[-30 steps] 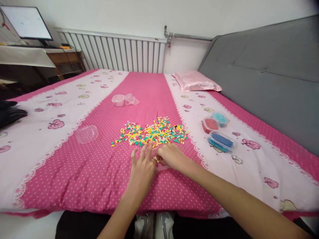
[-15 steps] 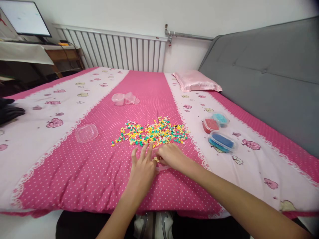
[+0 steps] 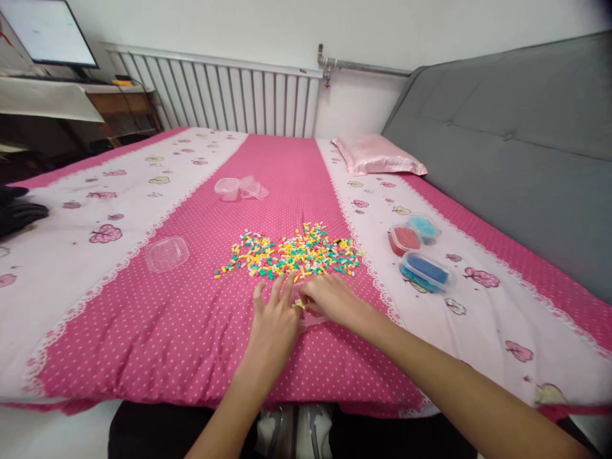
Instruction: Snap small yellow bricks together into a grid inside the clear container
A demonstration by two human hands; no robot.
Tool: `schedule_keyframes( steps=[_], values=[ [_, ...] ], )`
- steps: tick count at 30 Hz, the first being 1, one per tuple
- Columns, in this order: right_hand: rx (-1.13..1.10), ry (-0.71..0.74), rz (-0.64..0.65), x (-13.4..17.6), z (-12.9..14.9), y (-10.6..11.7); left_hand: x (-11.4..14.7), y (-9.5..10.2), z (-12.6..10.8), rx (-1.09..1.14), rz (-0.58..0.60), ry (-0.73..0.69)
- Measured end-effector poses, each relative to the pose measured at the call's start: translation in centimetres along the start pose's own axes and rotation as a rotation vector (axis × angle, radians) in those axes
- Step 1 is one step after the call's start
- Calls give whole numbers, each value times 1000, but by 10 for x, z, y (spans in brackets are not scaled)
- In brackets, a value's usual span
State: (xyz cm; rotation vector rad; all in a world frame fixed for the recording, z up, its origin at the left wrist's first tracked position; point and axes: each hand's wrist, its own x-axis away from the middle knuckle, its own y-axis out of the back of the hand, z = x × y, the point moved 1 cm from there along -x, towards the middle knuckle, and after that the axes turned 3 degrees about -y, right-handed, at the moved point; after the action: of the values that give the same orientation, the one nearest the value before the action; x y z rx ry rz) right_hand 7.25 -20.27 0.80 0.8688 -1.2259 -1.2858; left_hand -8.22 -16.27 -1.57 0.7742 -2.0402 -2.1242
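A clear plastic container lies between my hands, mostly hidden by them, with a few pale yellow pieces showing in it. My left hand rests at its left side with the fingers spread. My right hand reaches over the container with its fingers bent and pinched together; whatever they hold is hidden. Just beyond both hands spreads a loose pile of small capsule-like pieces in yellow, green, white and red.
A clear lid lies on the pink bedspread at left, and empty clear containers lie farther back. At right are tubs with red, light blue and dark blue contents. A pillow lies beyond.
My right hand has shifted very slightly over the container, its fingers still bent downward. My left hand stays where it was, and the pile looks the same.
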Motion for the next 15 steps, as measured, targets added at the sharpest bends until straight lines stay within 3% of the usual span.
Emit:
schedule_keyframes(
  steps=[4,8,12,15],
  values=[
    [-142,2,-189,13,-18,8,2,7,1,63,-41,3],
    [-294,-94,-487,31,-57,1,6,6,10,162,-98,7],
    [-349,-284,-851,48,-98,-41,10,-21,24,299,-183,24],
    [-328,-410,-1035,54,-116,-79,12,-46,29,387,-277,62]
  ],
)
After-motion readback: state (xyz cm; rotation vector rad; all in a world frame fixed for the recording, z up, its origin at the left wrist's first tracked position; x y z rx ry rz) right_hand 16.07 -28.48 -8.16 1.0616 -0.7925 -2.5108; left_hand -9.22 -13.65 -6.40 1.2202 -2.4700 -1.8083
